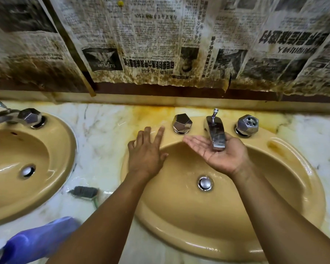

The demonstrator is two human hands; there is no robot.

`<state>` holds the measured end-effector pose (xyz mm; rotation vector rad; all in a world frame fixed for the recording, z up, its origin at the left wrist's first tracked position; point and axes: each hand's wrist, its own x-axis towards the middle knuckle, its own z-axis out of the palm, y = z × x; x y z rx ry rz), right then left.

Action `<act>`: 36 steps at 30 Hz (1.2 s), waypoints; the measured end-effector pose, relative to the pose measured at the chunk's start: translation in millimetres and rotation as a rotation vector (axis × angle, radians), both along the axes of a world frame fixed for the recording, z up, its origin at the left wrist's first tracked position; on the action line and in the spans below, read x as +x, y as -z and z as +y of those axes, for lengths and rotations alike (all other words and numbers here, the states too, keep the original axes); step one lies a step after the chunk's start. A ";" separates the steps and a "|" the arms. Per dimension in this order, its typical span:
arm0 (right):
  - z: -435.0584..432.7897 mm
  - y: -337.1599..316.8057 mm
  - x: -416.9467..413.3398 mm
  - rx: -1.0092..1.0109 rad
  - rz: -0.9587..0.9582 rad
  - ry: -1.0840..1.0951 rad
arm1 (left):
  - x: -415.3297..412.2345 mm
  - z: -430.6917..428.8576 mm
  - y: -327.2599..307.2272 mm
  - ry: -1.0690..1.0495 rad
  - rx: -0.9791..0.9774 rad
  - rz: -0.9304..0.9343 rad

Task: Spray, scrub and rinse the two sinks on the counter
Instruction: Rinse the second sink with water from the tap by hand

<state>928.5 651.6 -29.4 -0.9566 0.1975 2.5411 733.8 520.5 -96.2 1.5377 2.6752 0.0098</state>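
- The right sink [303, 187], a mustard-yellow basin, fills the middle and 3 o'clock side of the view. Its chrome drain stopper [205, 183] sits at the centre.
- The right hand [221, 153] is palm up, loosely cupped under the chrome spout [216, 138] at the basin's 12 o'clock, holding nothing.
- The left hand [147, 149] is palm down over the rim at the basin's 10 o'clock. Its fingers are straight and spread, gripping nothing; whether it touches the rim is unclear.
- Faceted chrome knobs flank the spout: the left knob [182, 123] at 11 o'clock and the right knob [247, 125] at 1 o'clock.
- The left sink [51, 187] lies at the view's 9 o'clock, on the marble counter [103, 134].
- A scrub brush [85, 192] lies on the counter between the sinks.
- A blurred blue object [38, 242] shows at 7 o'clock.
- Stained newspaper [151, 44] covers the wall at 12 o'clock.
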 end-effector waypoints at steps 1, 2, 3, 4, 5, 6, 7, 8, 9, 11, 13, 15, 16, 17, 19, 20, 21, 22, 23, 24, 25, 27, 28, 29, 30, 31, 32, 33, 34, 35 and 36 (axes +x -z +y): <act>-0.4 -3.8 -0.3 -0.005 0.020 -0.008 | 1.3 1.7 -0.7 -0.009 -0.011 0.001; -0.9 -2.6 1.1 -0.016 0.018 -0.012 | 1.2 2.9 -0.7 -0.007 -0.022 0.000; -1.6 1.2 4.5 -0.020 0.001 -0.020 | 0.0 3.8 -0.1 0.005 -0.030 -0.003; -2.8 6.2 8.0 -0.018 -0.036 -0.032 | -2.4 4.3 0.2 0.023 -0.030 -0.009; -3.6 10.6 10.7 -0.013 -0.068 -0.042 | -5.8 4.9 0.5 0.048 -0.027 -0.018; -4.0 13.4 12.3 -0.012 -0.100 -0.044 | -9.7 6.1 -0.1 0.080 -0.023 -0.028; -3.7 13.5 11.9 -0.008 -0.109 -0.048 | -14.0 7.5 -0.5 0.116 -0.024 -0.036; -3.0 9.5 10.1 0.007 -0.109 -0.057 | -18.1 10.0 -0.8 0.150 -0.026 -0.043; -2.3 4.1 6.6 0.031 -0.098 -0.065 | -22.2 12.4 -1.3 0.178 -0.031 -0.053; -3.6 -4.4 3.7 0.067 -0.128 -0.063 | -28.0 15.6 -2.2 0.206 -0.033 -0.081; -8.6 1.3 8.3 0.056 -0.216 -0.015 | -30.0 15.9 -1.8 0.216 -0.031 -0.091; -19.3 15.7 14.0 -0.007 -0.300 0.085 | -29.2 14.4 -1.6 0.216 -0.028 -0.094; -25.6 22.5 13.8 -0.024 -0.336 0.130 | -28.0 13.6 -1.4 0.211 -0.030 -0.093; -32.0 27.3 8.6 -0.016 -0.346 0.146 | -26.6 12.8 -1.3 0.203 -0.034 -0.089; -46.6 23.8 -17.4 0.065 -0.275 0.089 | -24.6 8.5 -1.3 0.188 -0.034 -0.069; -53.1 17.3 -33.2 0.125 -0.231 0.025 | -23.7 4.4 0.1 0.179 -0.030 -0.061; -57.6 10.8 -48.2 0.186 -0.202 -0.034 | -23.0 -0.3 0.9 0.160 -0.017 -0.064; -60.9 4.7 -59.8 0.240 -0.183 -0.068 | -21.5 -6.9 0.9 0.127 0.000 -0.083; -63.4 0.6 -66.1 0.283 -0.179 -0.079 | -18.2 -16.5 0.0 0.076 0.014 -0.110; -63.9 -0.4 -65.5 0.309 -0.199 -0.068 | -12.6 -27.5 -0.1 0.015 0.027 -0.130; -62.9 1.7 -59.2 0.309 -0.244 -0.043 | -5.0 -40.5 0.3 -0.053 0.049 -0.131; -58.9 14.9 -31.9 0.235 -0.350 0.041 | 17.4 -65.1 1.8 -0.202 0.118 -0.127; -56.0 23.8 -15.0 0.169 -0.386 0.097 | 30.3 -75.7 2.0 -0.281 0.146 -0.144; -52.4 32.1 0.3 0.094 -0.410 0.169 | 42.4 -82.9 2.1 -0.351 0.156 -0.174; -49.0 38.6 11.8 0.030 -0.425 0.239 | 51.8 -87.3 2.6 -0.399 0.151 -0.200; -45.6 43.4 18.8 -0.008 -0.445 0.289 | 58.6 -88.2 1.3 -0.429 0.139 -0.214; -44.3 45.0 19.1 -0.014 -0.452 0.303 | 61.3 -87.1 0.7 -0.441 0.129 -0.216; -45.5 43.5 12.6 0.002 -0.438 0.278 | 60.4 -85.4 -0.4 -0.434 0.123 -0.206; -48.6 37.6 0.9 0.037 -0.402 0.220 | 56.0 -82.2 -1.1 -0.404 0.124 -0.192; -53.8 27.8 -14.8 0.103 -0.356 0.126 | 47.2 -79.4 -0.5 -0.347 0.121 -0.183; -60.4 15.6 -31.9 0.192 -0.313 0.008 | 34.7 -75.2 -0.1 -0.273 0.108 -0.179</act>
